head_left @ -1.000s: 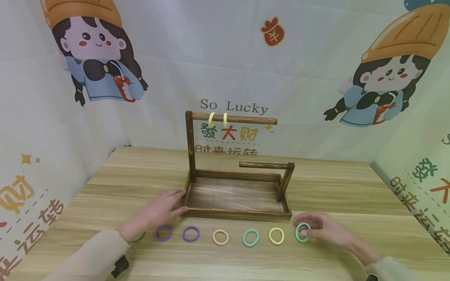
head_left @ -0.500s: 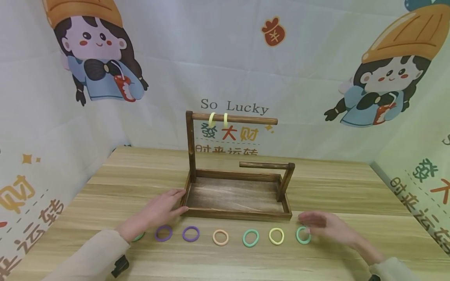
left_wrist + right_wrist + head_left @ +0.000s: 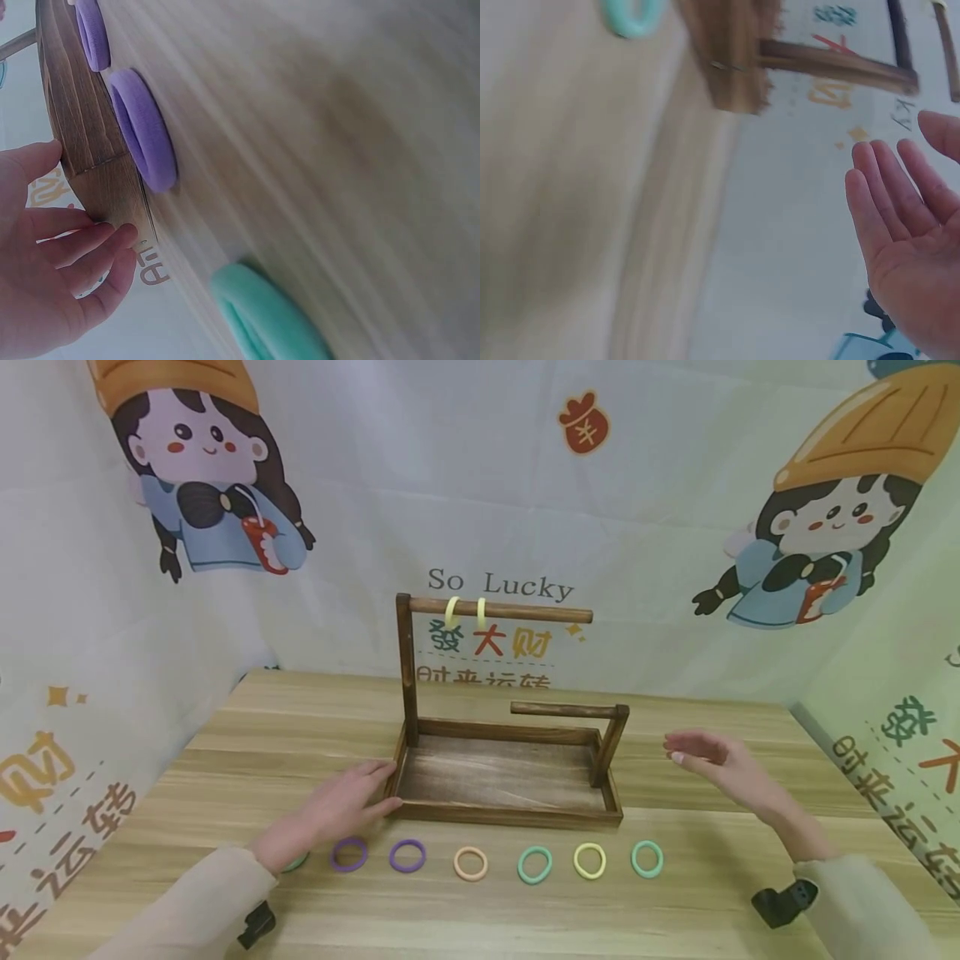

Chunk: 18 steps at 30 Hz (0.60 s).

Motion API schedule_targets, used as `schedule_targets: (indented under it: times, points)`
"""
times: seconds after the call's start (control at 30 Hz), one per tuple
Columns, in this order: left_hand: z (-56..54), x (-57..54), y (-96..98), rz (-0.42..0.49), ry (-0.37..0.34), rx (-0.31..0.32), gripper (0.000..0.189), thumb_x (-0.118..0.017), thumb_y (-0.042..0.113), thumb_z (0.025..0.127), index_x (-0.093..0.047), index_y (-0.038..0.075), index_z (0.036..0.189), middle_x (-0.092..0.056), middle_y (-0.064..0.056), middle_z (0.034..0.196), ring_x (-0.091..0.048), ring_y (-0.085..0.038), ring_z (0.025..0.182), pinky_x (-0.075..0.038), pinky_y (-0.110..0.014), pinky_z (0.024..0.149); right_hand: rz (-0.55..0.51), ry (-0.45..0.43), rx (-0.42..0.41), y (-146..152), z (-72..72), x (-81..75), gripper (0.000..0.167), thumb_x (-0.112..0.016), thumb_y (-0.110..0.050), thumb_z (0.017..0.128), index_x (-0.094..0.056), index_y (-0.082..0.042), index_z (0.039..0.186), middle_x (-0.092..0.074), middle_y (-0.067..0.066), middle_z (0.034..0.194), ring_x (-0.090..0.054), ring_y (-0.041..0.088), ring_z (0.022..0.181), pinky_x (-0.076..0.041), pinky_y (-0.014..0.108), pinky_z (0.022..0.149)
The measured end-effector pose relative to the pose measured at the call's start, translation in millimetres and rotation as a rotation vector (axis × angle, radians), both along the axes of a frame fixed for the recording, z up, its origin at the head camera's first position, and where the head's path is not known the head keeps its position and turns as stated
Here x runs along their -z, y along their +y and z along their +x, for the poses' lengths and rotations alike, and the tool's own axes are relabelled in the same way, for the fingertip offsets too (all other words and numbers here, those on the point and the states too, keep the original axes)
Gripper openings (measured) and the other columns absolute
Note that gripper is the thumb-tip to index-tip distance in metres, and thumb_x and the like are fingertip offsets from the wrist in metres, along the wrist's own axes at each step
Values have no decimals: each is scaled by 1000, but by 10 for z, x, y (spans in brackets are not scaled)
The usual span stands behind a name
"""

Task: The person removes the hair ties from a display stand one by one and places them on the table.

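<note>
My left hand (image 3: 341,802) touches the left end of a dark wooden tray stand (image 3: 510,817) with thumb and fingertips, its fingers relaxed. Off the stand's right side, my right hand (image 3: 723,768) is raised above the table with fingers extended, holding nothing; the right wrist view shows its bare palm (image 3: 922,270). Hair ties lie in a row before the stand: two purple ones (image 3: 407,856), an orange one (image 3: 471,864), a green one (image 3: 535,865), a yellow one (image 3: 590,861) and a right-hand green one (image 3: 647,859). Another green hair tie (image 3: 266,315) is partly hidden by my left wrist in the head view.
Two pale yellow hair ties (image 3: 481,614) hang on the stand's upper bar (image 3: 540,613). A lower bar (image 3: 562,710) points left from the short right post. Behind the wooden table (image 3: 315,718) hangs a printed cloth (image 3: 360,510).
My right hand has let go of the rightmost green hair tie, which now lies flat, and has moved up and right. The left hand stays at the stand.
</note>
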<state>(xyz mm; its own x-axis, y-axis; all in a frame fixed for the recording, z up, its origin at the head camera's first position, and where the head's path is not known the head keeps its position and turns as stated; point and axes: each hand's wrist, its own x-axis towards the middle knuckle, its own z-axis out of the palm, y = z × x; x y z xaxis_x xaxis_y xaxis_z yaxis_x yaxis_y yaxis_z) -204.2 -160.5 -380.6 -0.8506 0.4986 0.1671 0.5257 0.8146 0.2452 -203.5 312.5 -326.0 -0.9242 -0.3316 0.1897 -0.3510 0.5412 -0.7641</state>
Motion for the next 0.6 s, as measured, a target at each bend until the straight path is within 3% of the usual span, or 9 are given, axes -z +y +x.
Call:
schedule_targets:
  times: [0.17,0.27,0.4,0.6]
  points:
    - [2,-7,0,-13,-6,-4,56,-55,32,87,-43,-9,123,-45,-25,122,-45,-39,108,-38,-49,88,-44,63,60,-1,-155,-230,39,-50,-22,91,-47,5,119,-57,-2,107,-54,3,94,-44,15,76]
    - [6,-16,4,-12,-10,-2,56,-55,32,87,-43,-10,123,-45,-25,122,-45,-39,108,-38,-49,88,-68,104,72,-21,-259,-350,39,-50,-21,91,-46,7,119,-56,-6,105,-54,3,93,-43,14,76]
    - [9,-21,3,-15,-11,0,56,-55,31,87,-43,-10,123,-45,-25,122,-45,-40,108,-38,-49,88,-48,119,121,-96,-396,-509,43,-50,-26,91,-46,4,121,-55,8,113,-51,1,94,-41,16,78]
    - [11,-20,5,-15,-11,-4,56,-55,31,87,-43,-9,124,-45,-25,122,-45,-39,108,-39,-48,88,-78,92,191,-290,-557,-745,48,-50,-34,90,-44,-1,125,-49,17,122,-49,14,104,-36,38,92]
